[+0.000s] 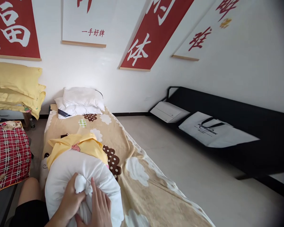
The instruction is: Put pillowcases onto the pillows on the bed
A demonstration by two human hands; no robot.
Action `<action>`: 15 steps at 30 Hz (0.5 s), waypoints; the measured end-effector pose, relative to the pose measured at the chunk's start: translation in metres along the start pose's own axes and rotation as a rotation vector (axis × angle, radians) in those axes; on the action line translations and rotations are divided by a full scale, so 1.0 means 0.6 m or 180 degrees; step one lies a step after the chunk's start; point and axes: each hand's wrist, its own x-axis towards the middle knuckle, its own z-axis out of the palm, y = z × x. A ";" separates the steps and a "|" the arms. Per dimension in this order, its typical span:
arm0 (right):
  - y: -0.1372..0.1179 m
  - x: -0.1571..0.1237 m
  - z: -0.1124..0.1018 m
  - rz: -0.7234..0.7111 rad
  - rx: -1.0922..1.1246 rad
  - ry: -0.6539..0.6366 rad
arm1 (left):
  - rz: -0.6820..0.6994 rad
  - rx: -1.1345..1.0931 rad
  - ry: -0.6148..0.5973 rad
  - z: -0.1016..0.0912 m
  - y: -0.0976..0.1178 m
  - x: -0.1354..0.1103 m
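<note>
A plump white pillow (85, 162) lies in front of me on the bed, its far end inside a yellow pillowcase (85, 142) with a pink print. My left hand (71, 198) is closed round gathered pillow fabric, and a white bunched tip pokes up between its thumb and fingers. Close beside it, my right hand (99, 205) holds the pillow's near part, thumb on one side and fingers lying together on the other. Folds of the pillow run between the two hands. The fabric under the right palm is hidden.
The bed carries a beige cloud-patterned blanket (137, 151) and stacked white pillows (82, 97) at its head. Yellow pillows (14, 78) are piled at left, near a red plaid cloth (9, 151). At right, a black folding bed (227, 104) holds a white box (169, 112) and white bag (208, 132).
</note>
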 end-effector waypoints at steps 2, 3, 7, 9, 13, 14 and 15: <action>-0.028 0.016 -0.006 0.0148 -0.0044 -0.0283 | -0.0150 -0.0261 -0.0007 0.003 -0.005 -0.004; -0.040 0.025 -0.010 0.0158 -0.0012 -0.0407 | -0.0171 -0.0348 -0.0012 0.002 -0.006 -0.007; -0.063 0.053 -0.022 0.0249 0.0287 -0.0685 | 0.0093 -0.0337 0.0056 -0.013 -0.007 -0.020; -0.062 0.059 -0.026 0.0370 0.0453 -0.0860 | 0.0328 -0.0079 -0.0051 -0.026 0.003 -0.025; -0.061 0.065 -0.041 0.0592 0.0509 -0.1051 | 0.0645 0.0804 -0.0465 -0.065 0.054 -0.001; -0.063 0.066 -0.045 0.0607 0.0471 -0.1063 | 0.0789 0.1216 -0.0377 -0.076 0.069 0.017; -0.064 0.066 -0.049 0.0625 0.0421 -0.1069 | 0.0960 0.1745 -0.0193 -0.086 0.081 0.039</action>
